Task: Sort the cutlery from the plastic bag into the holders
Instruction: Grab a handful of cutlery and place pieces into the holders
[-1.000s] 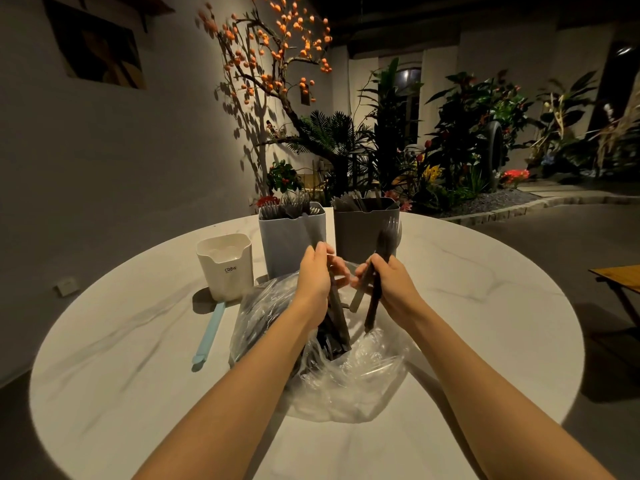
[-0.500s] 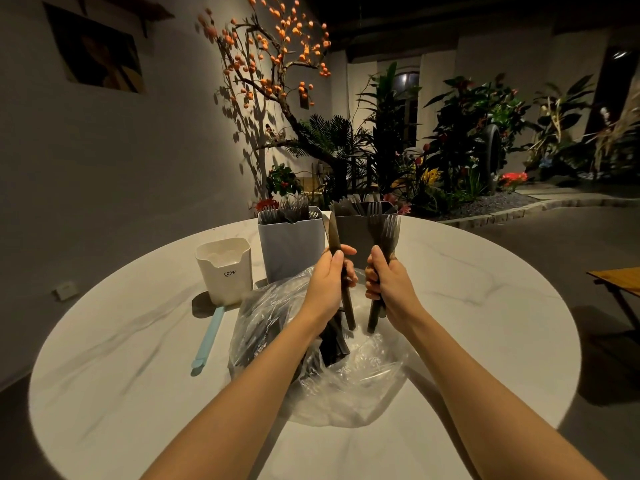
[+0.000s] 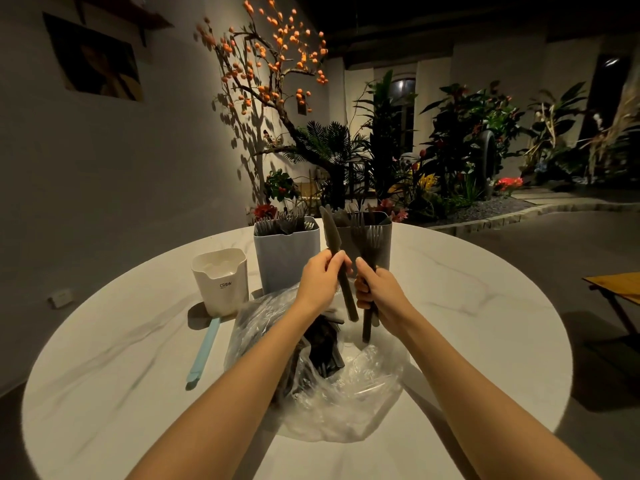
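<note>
On the round white table [image 3: 467,306], the clear plastic bag [image 3: 346,393] of dark cutlery lies just in front of you, with the blue-grey holder [image 3: 285,258], dark grey holder [image 3: 384,244] and white holder [image 3: 221,282] behind it. Your left hand [image 3: 320,280] grips a dark knife [image 3: 332,237] upright, and your right hand [image 3: 379,289] clasps dark forks [image 3: 372,240], both raised above the bag.

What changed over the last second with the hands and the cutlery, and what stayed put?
The left hand drew a dark knife up out of the plastic bag and holds it upright. The right hand rose slightly, still gripping the forks. The three holders and the blue utensil on the table stayed put.
</note>
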Demonstrator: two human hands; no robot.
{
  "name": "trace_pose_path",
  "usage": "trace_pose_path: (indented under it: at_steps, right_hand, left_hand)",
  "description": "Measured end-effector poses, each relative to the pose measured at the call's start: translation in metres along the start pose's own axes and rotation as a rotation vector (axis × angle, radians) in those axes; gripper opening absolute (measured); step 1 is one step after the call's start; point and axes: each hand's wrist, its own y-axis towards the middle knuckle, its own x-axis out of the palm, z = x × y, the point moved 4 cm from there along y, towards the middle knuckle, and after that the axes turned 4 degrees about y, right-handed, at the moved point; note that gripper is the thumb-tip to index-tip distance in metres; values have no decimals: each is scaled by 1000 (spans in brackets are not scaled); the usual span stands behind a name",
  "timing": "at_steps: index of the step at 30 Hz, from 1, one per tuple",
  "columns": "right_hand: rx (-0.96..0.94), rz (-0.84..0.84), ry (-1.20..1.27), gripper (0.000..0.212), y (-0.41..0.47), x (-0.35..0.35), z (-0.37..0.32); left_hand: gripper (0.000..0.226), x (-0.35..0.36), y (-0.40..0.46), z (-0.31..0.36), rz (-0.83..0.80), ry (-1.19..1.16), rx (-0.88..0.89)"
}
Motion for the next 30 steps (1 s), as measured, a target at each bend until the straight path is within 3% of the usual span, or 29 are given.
trace_pose_path:
  at_steps: [8, 23, 25, 30]
  right_hand:
    - [57, 108, -30, 41, 21, -11, -29]
    - [12, 67, -42, 46, 63, -25, -63]
    - [18, 64, -37, 45, 67, -26, -63]
    - [12, 5, -74, 41, 72, -27, -61]
  left_hand:
    - [24, -10, 42, 20, 56, -72, -43]
    - [22, -16, 90, 40, 315, -382, -34]
    - [22, -17, 95, 39, 335, -341, -30]
    - [18, -13, 103, 26, 290, 11, -28]
